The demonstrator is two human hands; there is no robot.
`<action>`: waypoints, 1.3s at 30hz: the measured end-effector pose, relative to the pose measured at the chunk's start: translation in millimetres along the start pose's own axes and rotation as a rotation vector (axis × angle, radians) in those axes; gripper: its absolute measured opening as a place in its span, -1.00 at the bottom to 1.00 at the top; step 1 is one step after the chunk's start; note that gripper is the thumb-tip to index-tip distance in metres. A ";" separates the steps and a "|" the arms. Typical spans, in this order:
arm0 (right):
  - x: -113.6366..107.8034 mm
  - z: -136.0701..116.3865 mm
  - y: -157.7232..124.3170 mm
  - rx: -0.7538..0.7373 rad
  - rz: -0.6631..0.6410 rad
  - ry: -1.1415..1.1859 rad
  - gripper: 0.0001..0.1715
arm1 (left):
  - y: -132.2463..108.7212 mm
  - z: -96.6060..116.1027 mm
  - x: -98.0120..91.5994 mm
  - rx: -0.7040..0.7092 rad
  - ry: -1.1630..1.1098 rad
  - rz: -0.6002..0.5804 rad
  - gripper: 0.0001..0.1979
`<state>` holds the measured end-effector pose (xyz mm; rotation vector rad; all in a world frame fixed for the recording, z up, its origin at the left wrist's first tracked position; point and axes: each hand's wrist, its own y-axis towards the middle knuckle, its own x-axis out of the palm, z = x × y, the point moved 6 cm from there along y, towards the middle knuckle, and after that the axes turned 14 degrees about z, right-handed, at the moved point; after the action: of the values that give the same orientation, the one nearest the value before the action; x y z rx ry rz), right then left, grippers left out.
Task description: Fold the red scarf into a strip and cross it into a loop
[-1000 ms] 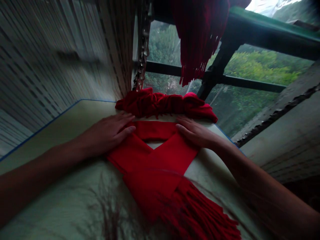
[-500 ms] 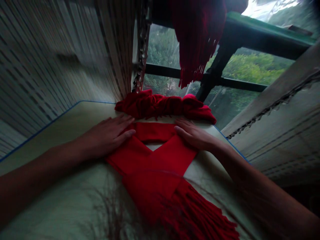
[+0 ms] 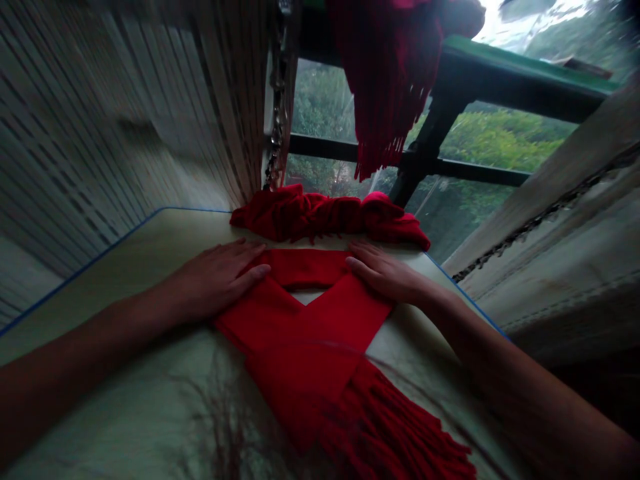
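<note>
A red scarf [image 3: 310,333] lies folded on the pale table, its two ends crossed over each other in front of a flat band at the back. Fringe spreads from one end toward the lower right. My left hand [image 3: 227,273] rests flat on the scarf's upper left fold, fingers stretched out. Opposite it, my right hand [image 3: 383,270] lies flat on the upper right fold, thumb pointing inward. Between the crossed ends and the back band, a small patch of table shows.
Behind the folded scarf, a crumpled red cloth [image 3: 330,217] lies along the far table edge. Another fringed red scarf [image 3: 385,87] hangs before the window. Striped curtains [image 3: 150,100] stand at the left, with more curtain on the right. The table [image 3: 135,253] has a blue edge.
The view has shifted slightly, so the window and cloths sit a little lower. Both hands stay flat on the scarf, which keeps its shape.
</note>
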<state>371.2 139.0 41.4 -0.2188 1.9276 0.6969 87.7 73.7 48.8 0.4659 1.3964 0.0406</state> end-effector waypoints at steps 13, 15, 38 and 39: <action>-0.8 -0.1 3.5 -0.033 -0.047 0.022 -0.17 | -0.6 1.7 -4.8 0.024 0.025 0.007 -0.23; -2.2 0.8 4.4 -0.040 -0.058 0.022 -0.20 | -0.7 2.2 -4.6 0.033 0.031 0.006 -0.24; 3.1 -6.3 5.2 -0.092 -0.024 0.011 -0.10 | 0.1 3.9 -1.8 -0.003 0.001 -0.025 -0.22; 3.7 -6.3 5.3 -0.100 -0.024 0.010 -0.10 | 0.0 3.9 -1.3 -0.006 0.001 -0.031 -0.22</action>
<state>362.3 140.4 42.1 -0.3080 1.8982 0.7786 91.1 72.1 50.4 0.4392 1.4039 0.0200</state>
